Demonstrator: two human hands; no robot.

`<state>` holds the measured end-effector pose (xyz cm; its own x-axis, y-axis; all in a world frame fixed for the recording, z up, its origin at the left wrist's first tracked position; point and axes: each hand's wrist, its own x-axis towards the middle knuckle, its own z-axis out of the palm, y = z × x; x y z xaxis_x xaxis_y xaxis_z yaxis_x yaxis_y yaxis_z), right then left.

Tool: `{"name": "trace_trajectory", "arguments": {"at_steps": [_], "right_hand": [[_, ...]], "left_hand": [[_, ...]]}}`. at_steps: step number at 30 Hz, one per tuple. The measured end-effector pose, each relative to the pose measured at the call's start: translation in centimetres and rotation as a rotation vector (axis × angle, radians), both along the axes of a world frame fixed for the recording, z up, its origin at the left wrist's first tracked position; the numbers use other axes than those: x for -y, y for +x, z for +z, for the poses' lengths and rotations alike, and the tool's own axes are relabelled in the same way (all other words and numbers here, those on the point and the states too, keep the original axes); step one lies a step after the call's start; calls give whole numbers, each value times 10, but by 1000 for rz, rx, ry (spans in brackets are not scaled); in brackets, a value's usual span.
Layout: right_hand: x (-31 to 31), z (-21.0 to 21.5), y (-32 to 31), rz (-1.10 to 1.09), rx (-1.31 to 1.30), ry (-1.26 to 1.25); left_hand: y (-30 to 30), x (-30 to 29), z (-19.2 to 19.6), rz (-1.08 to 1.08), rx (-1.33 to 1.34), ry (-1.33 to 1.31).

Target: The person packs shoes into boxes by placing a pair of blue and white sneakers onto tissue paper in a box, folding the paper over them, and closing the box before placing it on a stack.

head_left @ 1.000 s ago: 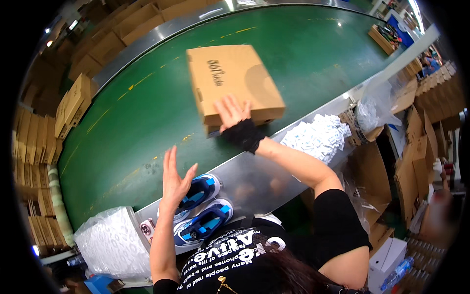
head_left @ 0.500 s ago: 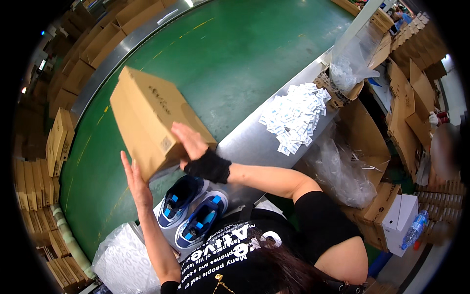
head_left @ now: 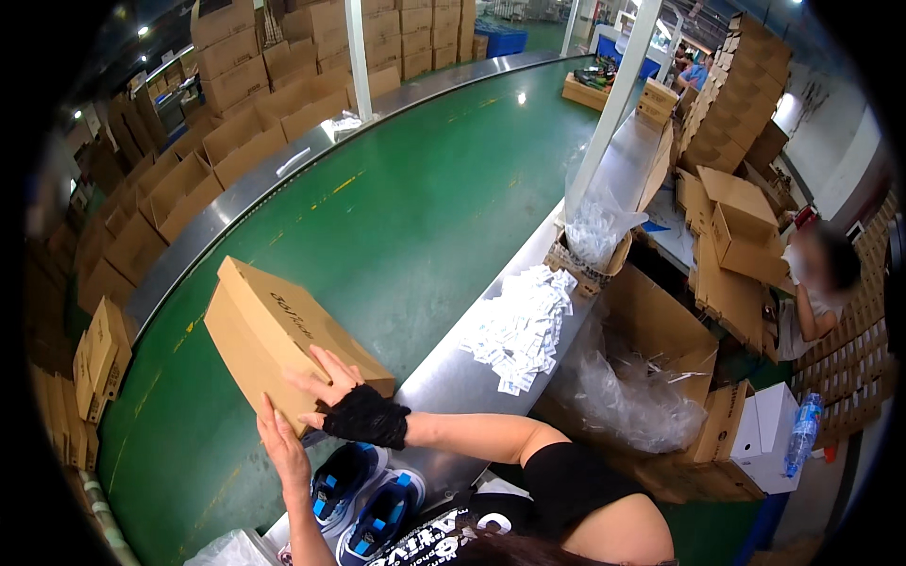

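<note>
A closed brown cardboard shoebox (head_left: 250,325) rests on the green conveyor belt in front of me, with dark print on its lid. My right hand (head_left: 332,385), in a black fingerless glove, lies on the lid's near right corner with its fingers spread. The straight fingers of my left hand (head_left: 283,451) lean against the box's near left side. Neither hand grips it. Below the box stands a pair of blue and white sneakers (head_left: 385,519) with bright blue tabs, partly cut off by my arms and shirt.
White sachets (head_left: 524,330) are heaped on the metal ledge (head_left: 444,373) at right. Beyond stands a carton with a plastic bag (head_left: 595,231). Farther right are a large carton with clear plastic (head_left: 628,391), a water bottle (head_left: 802,436) and a person (head_left: 812,292). Open cartons (head_left: 245,141) line the far side.
The head view has swung upward, bringing in more background. My left hand has come in against the box's near side; my right hand remains on the lid, its fingers now more spread.
</note>
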<state>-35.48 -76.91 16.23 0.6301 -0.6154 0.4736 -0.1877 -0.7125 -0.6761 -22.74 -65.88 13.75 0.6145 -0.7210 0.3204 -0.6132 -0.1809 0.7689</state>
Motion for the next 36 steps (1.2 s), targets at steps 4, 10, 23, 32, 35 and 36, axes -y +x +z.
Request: {"name": "trace_trajectory", "arguments": {"at_steps": [4, 10, 23, 32, 35, 36], "right_hand": [[18, -16, 7, -55, 212, -84], [46, 58, -24, -163, 380, 14], [62, -153, -171, -514, -295, -54], [27, -192, -217, -463, -512, -218], [27, -173, -212, -452, -435, -202], [28, -176, -212, -516, -435, -194]], "left_hand": [[-2, 6, 2, 28, 56, 48], [87, -74, -69, 236, -919, -138], [170, -202, -163, 429, -283, 200], [100, -99, -144, 412, -626, -118], [94, -120, -123, 349, -794, -145], [92, -131, -116, 449, -776, -147]]}}
